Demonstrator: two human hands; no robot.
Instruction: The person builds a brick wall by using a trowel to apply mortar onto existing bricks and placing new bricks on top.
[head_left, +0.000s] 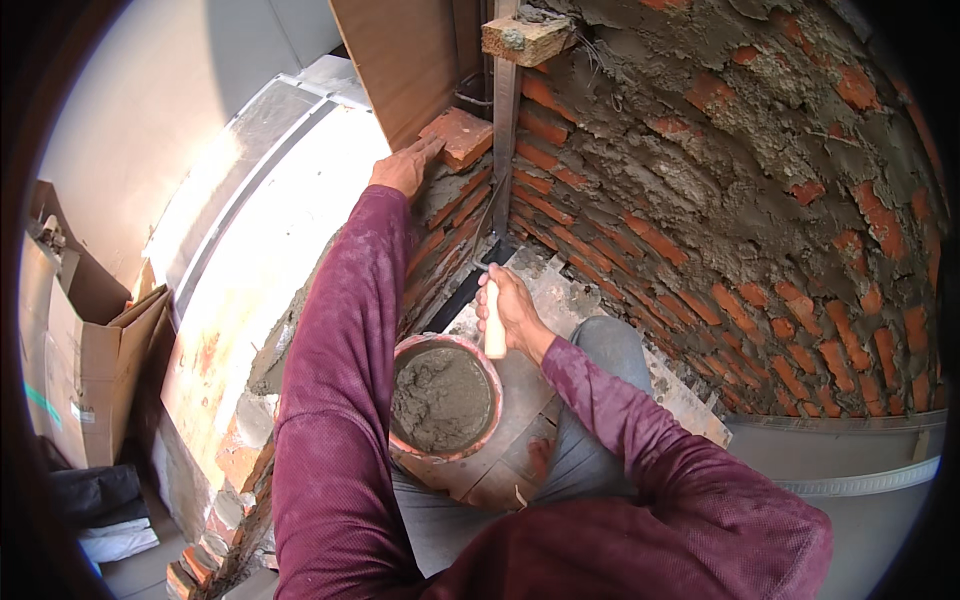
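Observation:
My left hand (408, 168) is stretched out over the top of a low brick wall, its fingers extended against the near left edge of a loose red brick (460, 138). The thumb is hard to make out. Lower down, my right hand (515, 310) is closed round the pale wooden handle of a trowel (494, 325). Its bent metal neck points toward the wall corner, and the blade shows only as a thin edge there. Below and left of that hand stands a round reddish bucket (496, 405) holding wet grey mortar (440, 395).
A tall brick wall (650, 240), partly smeared with mortar, rises on the right. A wooden upright (505, 110) stands in the corner, with a mortar-topped brick piece (525, 40) beside it. A brown board (405, 65) leans behind the low wall. Cardboard boxes (95, 370) sit far left.

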